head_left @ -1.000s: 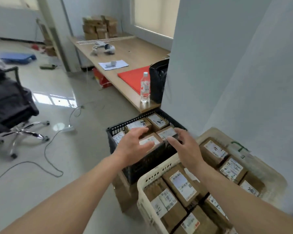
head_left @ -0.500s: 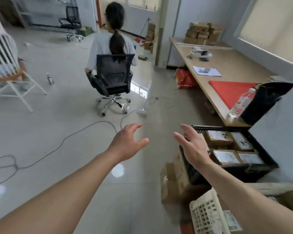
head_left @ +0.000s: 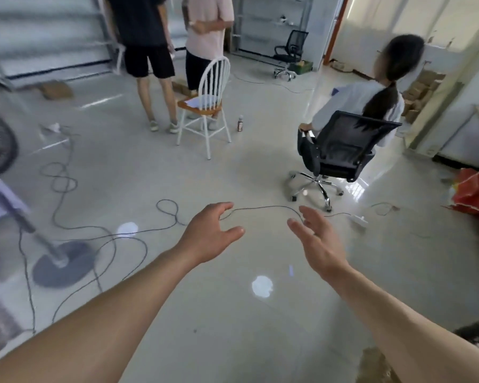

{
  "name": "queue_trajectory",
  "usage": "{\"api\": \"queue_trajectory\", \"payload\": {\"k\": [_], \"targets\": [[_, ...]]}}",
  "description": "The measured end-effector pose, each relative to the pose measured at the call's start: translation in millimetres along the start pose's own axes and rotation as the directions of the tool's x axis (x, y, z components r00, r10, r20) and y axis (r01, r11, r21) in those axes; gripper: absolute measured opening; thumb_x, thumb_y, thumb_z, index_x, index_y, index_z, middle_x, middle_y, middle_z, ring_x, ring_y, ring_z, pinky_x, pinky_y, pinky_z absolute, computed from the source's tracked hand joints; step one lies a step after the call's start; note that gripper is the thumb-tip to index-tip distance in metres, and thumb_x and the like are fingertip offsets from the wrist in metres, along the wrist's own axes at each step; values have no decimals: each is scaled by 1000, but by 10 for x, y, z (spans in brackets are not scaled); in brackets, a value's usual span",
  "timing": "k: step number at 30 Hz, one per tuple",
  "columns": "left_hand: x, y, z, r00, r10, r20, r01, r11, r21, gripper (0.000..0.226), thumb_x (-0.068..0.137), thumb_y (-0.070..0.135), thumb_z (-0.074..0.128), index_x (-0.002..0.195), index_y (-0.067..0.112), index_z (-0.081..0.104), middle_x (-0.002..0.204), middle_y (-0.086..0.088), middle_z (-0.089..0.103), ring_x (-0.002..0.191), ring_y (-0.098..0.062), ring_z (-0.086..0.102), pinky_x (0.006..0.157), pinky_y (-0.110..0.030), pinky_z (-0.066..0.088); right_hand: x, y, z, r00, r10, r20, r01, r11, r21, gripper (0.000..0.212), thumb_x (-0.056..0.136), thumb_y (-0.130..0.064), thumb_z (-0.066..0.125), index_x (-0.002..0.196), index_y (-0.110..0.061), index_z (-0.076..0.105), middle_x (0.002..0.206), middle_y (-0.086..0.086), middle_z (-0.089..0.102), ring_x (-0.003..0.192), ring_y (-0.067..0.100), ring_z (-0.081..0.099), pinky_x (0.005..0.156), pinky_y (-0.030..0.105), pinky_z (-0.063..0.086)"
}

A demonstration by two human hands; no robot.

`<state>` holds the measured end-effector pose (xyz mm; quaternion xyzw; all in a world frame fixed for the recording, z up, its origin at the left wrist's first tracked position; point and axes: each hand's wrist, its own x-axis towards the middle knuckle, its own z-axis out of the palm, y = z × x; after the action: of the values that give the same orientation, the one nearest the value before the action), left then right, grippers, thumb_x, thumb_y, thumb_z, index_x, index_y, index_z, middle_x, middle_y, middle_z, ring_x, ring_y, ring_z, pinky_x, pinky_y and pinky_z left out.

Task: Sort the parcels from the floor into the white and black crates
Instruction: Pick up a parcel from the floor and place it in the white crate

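Bare skin and nothing else in the grip: your left hand is spread with the thumb out, and your right hand is flat with the palm turned inward. Both are empty and face each other over the glossy floor. Between them there's only a thin cable, running across under your fingertips to a white power strip just off your right.

No parcel is within reach and neither of the crates is in shot, so I'd say you're hunting for the next pick. Work outward. Ahead and a little left of your left hand, past the white chair, a couple of brown boxes sit on the floor by the standing people's feet, partly hidden. Further left and well apart, a flat carton lies alone near the far wall. Its long side runs roughly across your view, though it's blurred. Off to the right, beyond the person in the black office chair, a stack of cartons is piled by the wall.

I'd judge the left side the clearer path: your left hand is nearer that flat carton, and the seated person blocks the line to the stack. Mind the cable loops on the way, a likely trip risk. In the bottom right corner there's a brown patch and something dark, too smeared to name.
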<state>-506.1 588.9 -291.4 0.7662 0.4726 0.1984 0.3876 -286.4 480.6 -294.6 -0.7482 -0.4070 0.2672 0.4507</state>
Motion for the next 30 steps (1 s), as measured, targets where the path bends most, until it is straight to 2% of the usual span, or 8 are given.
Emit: {"api": "queue_trajectory", "payload": {"k": [10, 16, 18, 21, 25, 27, 28, 30], "targets": [[-532, -904, -996, 893, -307, -330, 297, 951, -83, 58, 89, 43, 71, 141, 26, 53, 145, 11, 49, 133, -10, 48, 105, -26, 37, 409, -651, 1444, 897, -101, 431, 81, 995, 64, 61, 96, -43, 67, 153, -36, 44, 135, -9, 52, 125, 9, 51, 100, 26, 35], [-1094, -1238, -1326, 731, -480, -485, 430, 876, -219, 74, 73, 69, 68, 137, 35, 54, 139, 13, 56, 129, -14, 52, 110, -37, 43, 444, -897, 2122, 765, -211, 608, 255, 967, 14, 29, 96, -38, 68, 117, -19, 74, 117, -14, 61, 118, 10, 56, 86, 12, 38], [-1305, -1314, -1364, 675, -508, -534, 458, 857, -236, 67, 74, 67, 70, 133, 34, 61, 149, 11, 47, 135, -13, 47, 111, -29, 36, 397, -966, 2337, 716, -246, 653, 298, 954, 33, 31, 96, -41, 68, 119, -21, 74, 130, -10, 64, 126, 10, 56, 98, 16, 40], [-1640, -1392, -1407, 600, -555, -576, 488, 825, -287, 57, 88, 48, 71, 141, 33, 55, 164, 11, 24, 146, -15, 34, 114, -29, 30, 227, -1102, 2617, 622, -242, 745, 286, 955, 72, 60, 96, -49, 65, 151, -35, 48, 154, -13, 47, 129, 5, 48, 108, 28, 35], [-2070, -1544, -1505, 512, -648, -564, 432, 762, -483, 91, 86, 56, 71, 159, 39, 19, 159, 12, 37, 142, -18, 41, 117, -41, 34, -66, -1281, 2957, 502, -208, 839, 278, 958, 71, 93, 89, -46, 75, 159, -54, 14, 157, 5, 44, 115, 14, 62, 107, 43, 48], [-2249, -1682, -1562, 479, -653, -587, 476, 755, -451, 95, 76, 58, 79, 156, 36, 32, 163, 12, 30, 143, -18, 40, 116, -41, 35, -198, -1342, 3146, 453, -221, 864, 375, 926, 40, 98, 83, -33, 82, 158, -48, 22, 152, 8, 26, 111, 22, 67, 93, 35, 54], [-2323, -1757, -1590, 469, -647, -601, 521, 752, -403, 92, 73, 53, 84, 152, 33, 42, 166, 12, 19, 145, -18, 37, 116, -38, 35, -259, -1359, 3262, 426, -241, 872, 458, 888, 22, 92, 81, -27, 82, 157, -41, 32, 124, -14, 48, 118, 21, 64, 90, 29, 51], [-2440, -1887, -1644, 448, -651, -612, 584, 732, -350, 94, 70, 40, 91, 151, 29, 45, 168, 13, 3, 147, -18, 32, 113, -33, 33, -387, -1381, 3498, 377, -294, 878, 632, 775, -11, 79, 78, -26, 83, 149, -31, 49, 156, -7, 42, 141, 19, 46, 100, 27, 42]]}}
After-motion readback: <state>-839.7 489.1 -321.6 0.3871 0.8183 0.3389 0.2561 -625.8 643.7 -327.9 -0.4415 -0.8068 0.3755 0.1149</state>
